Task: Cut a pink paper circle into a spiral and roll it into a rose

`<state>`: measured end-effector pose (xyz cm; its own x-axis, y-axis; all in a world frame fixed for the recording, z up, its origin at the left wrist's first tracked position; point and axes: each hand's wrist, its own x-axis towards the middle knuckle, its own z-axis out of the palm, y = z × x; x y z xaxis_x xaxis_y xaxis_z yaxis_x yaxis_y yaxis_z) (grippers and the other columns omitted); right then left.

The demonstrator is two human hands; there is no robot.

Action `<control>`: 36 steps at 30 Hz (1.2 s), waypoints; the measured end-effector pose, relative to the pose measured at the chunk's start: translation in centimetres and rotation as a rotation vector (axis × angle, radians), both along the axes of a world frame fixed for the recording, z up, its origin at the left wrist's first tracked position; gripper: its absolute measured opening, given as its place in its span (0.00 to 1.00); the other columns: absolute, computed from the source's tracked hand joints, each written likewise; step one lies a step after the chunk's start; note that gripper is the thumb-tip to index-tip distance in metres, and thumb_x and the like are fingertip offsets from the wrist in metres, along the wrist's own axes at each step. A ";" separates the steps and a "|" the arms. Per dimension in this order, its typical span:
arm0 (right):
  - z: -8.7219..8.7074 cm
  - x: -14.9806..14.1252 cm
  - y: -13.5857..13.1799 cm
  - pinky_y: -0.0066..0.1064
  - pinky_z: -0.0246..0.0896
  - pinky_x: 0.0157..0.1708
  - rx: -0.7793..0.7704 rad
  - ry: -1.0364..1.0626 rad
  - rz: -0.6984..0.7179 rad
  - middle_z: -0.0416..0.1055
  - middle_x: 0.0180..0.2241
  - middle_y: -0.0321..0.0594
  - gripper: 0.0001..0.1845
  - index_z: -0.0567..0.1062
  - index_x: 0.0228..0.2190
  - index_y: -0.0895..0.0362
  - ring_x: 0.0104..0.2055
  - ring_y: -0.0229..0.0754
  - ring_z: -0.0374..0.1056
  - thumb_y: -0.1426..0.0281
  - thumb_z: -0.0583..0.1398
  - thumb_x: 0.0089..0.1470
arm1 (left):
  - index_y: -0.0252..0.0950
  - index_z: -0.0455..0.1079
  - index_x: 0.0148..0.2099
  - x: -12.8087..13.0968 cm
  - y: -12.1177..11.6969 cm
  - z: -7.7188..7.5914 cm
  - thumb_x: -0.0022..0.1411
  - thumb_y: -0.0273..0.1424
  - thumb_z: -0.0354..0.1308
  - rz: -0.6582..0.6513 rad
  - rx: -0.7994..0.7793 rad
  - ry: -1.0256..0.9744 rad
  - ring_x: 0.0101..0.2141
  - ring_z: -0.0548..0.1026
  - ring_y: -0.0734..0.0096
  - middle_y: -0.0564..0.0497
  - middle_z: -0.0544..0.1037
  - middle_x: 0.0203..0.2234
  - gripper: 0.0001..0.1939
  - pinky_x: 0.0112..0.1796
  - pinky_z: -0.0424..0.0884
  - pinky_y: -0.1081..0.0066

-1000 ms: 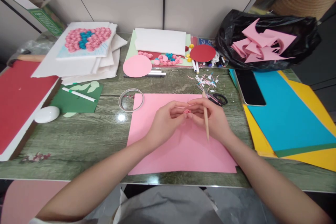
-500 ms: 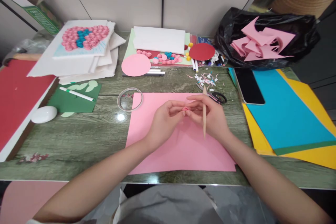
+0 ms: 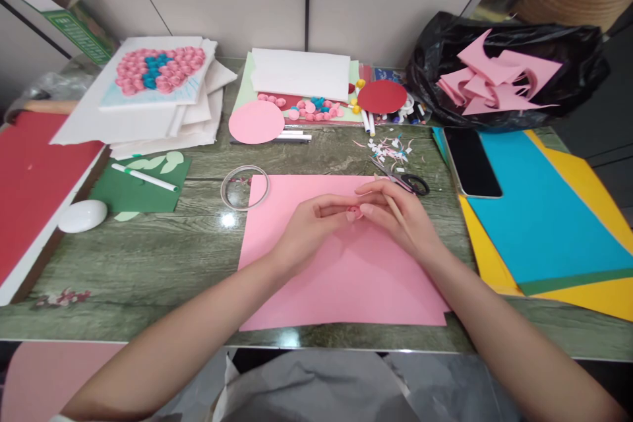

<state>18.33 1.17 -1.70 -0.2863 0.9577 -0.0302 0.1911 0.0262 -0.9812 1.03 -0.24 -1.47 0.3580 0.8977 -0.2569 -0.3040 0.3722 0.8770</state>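
firstly, the tabletop point(image 3: 192, 264) was dark green with a wood-like grain, floral marks point(image 3: 63, 297) at its near left, and stood against pale grey panels point(image 3: 237, 0). a red board point(image 3: 30, 178) lay far left, with a white rounded object point(image 3: 83, 216) at its edge. next came a green sheet point(image 3: 153, 202) bearing a white pen point(image 3: 145, 177); behind it, stacked white sheets point(image 3: 133, 126) carried a pink-and-blue flower panel point(image 3: 182, 68). a tape roll point(image 3: 246, 208) overlapped the pink sheet's point(image 3: 297, 297) far left corner. scissors point(image 3: 416, 184) lay just beyond the right hand point(image 3: 408, 217), near paper scraps point(image 3: 395, 150). a phone point(image 3: 472, 163) rested partly on blue paper point(image 3: 544, 211), farther right. the left hand point(image 3: 304, 231) and right hand were together over the pink sheet, fingertips pinched on a small pink coil point(image 3: 355, 212) between them; the right also held a slanted wooden stick point(image 3: 394, 210).
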 end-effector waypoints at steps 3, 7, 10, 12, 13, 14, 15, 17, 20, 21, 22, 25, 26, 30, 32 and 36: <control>-0.3 0.0 -0.1 0.34 0.71 0.38 0.005 0.035 0.013 0.74 0.35 0.38 0.17 0.71 0.37 0.52 0.39 0.43 0.73 0.64 0.67 0.44 | 0.34 0.74 0.41 0.0 0.1 0.2 0.53 0.30 0.61 -0.002 0.034 0.097 0.42 0.75 0.65 0.47 0.79 0.38 0.11 0.46 0.66 0.64; -0.4 -0.3 -0.3 0.35 0.71 0.37 0.005 0.044 0.014 0.74 0.33 0.38 0.17 0.71 0.36 0.53 0.38 0.44 0.73 0.65 0.68 0.43 | 0.33 0.73 0.41 0.1 0.0 0.5 0.53 0.28 0.61 0.003 0.072 0.179 0.41 0.75 0.65 0.45 0.79 0.38 0.11 0.44 0.68 0.65; -0.3 -0.5 -0.5 0.35 0.72 0.36 0.011 0.036 -0.006 0.74 0.33 0.38 0.16 0.71 0.36 0.53 0.37 0.44 0.74 0.66 0.67 0.43 | 0.32 0.70 0.42 0.2 -0.2 0.4 0.54 0.28 0.60 0.019 0.121 0.199 0.37 0.76 0.66 0.45 0.79 0.36 0.11 0.41 0.70 0.66; -0.2 -0.5 -0.5 0.34 0.73 0.35 0.018 0.034 -0.014 0.75 0.32 0.38 0.16 0.71 0.36 0.53 0.37 0.44 0.74 0.67 0.67 0.44 | 0.34 0.68 0.42 0.3 -0.3 0.4 0.54 0.28 0.59 0.037 0.144 0.200 0.36 0.77 0.67 0.47 0.79 0.34 0.11 0.40 0.70 0.67; -0.1 -0.6 -0.6 0.34 0.73 0.35 0.023 0.035 -0.018 0.75 0.32 0.38 0.16 0.71 0.36 0.53 0.37 0.44 0.74 0.67 0.67 0.44 | 0.34 0.67 0.41 0.3 -0.4 0.3 0.54 0.28 0.60 0.051 0.152 0.198 0.36 0.77 0.67 0.47 0.79 0.33 0.11 0.40 0.70 0.67; -0.1 -0.6 -0.7 0.34 0.73 0.35 0.029 0.035 -0.023 0.75 0.31 0.38 0.16 0.71 0.36 0.53 0.37 0.44 0.74 0.67 0.67 0.44 | 0.35 0.66 0.41 0.3 -0.5 0.3 0.54 0.28 0.60 0.064 0.155 0.197 0.36 0.77 0.67 0.48 0.79 0.33 0.11 0.40 0.70 0.67; -0.1 -0.6 -0.7 0.34 0.73 0.35 0.038 0.034 -0.032 0.75 0.31 0.38 0.15 0.71 0.36 0.53 0.37 0.44 0.74 0.68 0.67 0.44 | 0.35 0.66 0.41 0.4 -0.6 0.4 0.54 0.28 0.60 0.073 0.157 0.196 0.36 0.77 0.68 0.48 0.79 0.32 0.11 0.39 0.70 0.67; 0.0 -0.7 -0.9 0.34 0.73 0.35 0.059 0.027 -0.054 0.75 0.31 0.37 0.15 0.72 0.36 0.53 0.36 0.43 0.74 0.69 0.67 0.44 | 0.36 0.65 0.42 0.4 -0.7 0.5 0.54 0.27 0.59 0.088 0.160 0.201 0.35 0.77 0.68 0.49 0.79 0.32 0.12 0.39 0.69 0.68; 0.2 -0.9 -1.1 0.34 0.73 0.35 0.084 0.015 -0.076 0.75 0.31 0.37 0.14 0.72 0.36 0.52 0.36 0.43 0.74 0.70 0.65 0.45 | 0.37 0.64 0.42 0.5 -0.8 0.8 0.54 0.27 0.59 0.110 0.169 0.230 0.35 0.77 0.68 0.50 0.79 0.31 0.12 0.38 0.69 0.68; 0.3 -1.0 -1.2 0.34 0.73 0.35 0.091 0.011 -0.080 0.75 0.31 0.37 0.13 0.72 0.36 0.52 0.36 0.43 0.74 0.70 0.65 0.46 | 0.37 0.64 0.42 0.5 -0.9 0.8 0.54 0.27 0.59 0.119 0.174 0.241 0.35 0.77 0.68 0.50 0.79 0.31 0.12 0.38 0.69 0.69; 0.3 -1.0 -1.3 0.34 0.73 0.36 0.098 0.009 -0.083 0.75 0.32 0.37 0.13 0.72 0.36 0.52 0.36 0.43 0.74 0.70 0.65 0.46 | 0.38 0.64 0.41 0.6 -0.9 0.9 0.54 0.27 0.59 0.127 0.181 0.252 0.35 0.77 0.68 0.50 0.79 0.31 0.11 0.37 0.69 0.69; 0.1 -1.1 -1.2 0.35 0.73 0.36 0.104 0.005 -0.083 0.75 0.32 0.37 0.14 0.71 0.37 0.52 0.36 0.43 0.74 0.69 0.65 0.46 | 0.38 0.63 0.42 0.5 -0.9 0.7 0.54 0.28 0.59 0.134 0.202 0.285 0.34 0.77 0.69 0.50 0.79 0.32 0.12 0.38 0.69 0.68; -0.1 -1.1 -1.1 0.35 0.72 0.36 0.095 0.006 -0.077 0.75 0.32 0.37 0.15 0.71 0.38 0.52 0.36 0.43 0.74 0.68 0.65 0.46 | 0.38 0.63 0.43 0.5 -0.8 0.6 0.55 0.28 0.59 0.132 0.202 0.291 0.34 0.76 0.69 0.50 0.79 0.32 0.13 0.38 0.69 0.68; -0.9 -0.7 -0.3 0.35 0.71 0.35 0.029 0.018 -0.023 0.74 0.31 0.37 0.18 0.69 0.38 0.53 0.36 0.44 0.74 0.64 0.66 0.44 | 0.35 0.65 0.39 0.1 0.0 -0.2 0.53 0.31 0.61 0.079 0.118 0.240 0.33 0.76 0.70 0.50 0.78 0.30 0.12 0.38 0.69 0.68; -1.0 -0.5 0.0 0.35 0.71 0.35 -0.005 0.021 0.013 0.74 0.31 0.37 0.17 0.70 0.35 0.53 0.36 0.44 0.73 0.62 0.66 0.44 | 0.33 0.68 0.36 -0.2 0.4 -0.5 0.52 0.32 0.62 0.012 0.055 0.205 0.34 0.76 0.70 0.48 0.78 0.31 0.10 0.39 0.68 0.69; -0.5 -0.2 0.0 0.37 0.71 0.35 -0.021 0.012 0.029 0.73 0.34 0.37 0.15 0.71 0.34 0.51 0.38 0.46 0.72 0.59 0.65 0.45 | 0.33 0.71 0.37 -0.6 0.9 -0.6 0.50 0.31 0.64 -0.055 -0.044 0.096 0.33 0.76 0.71 0.49 0.79 0.31 0.11 0.40 0.68 0.68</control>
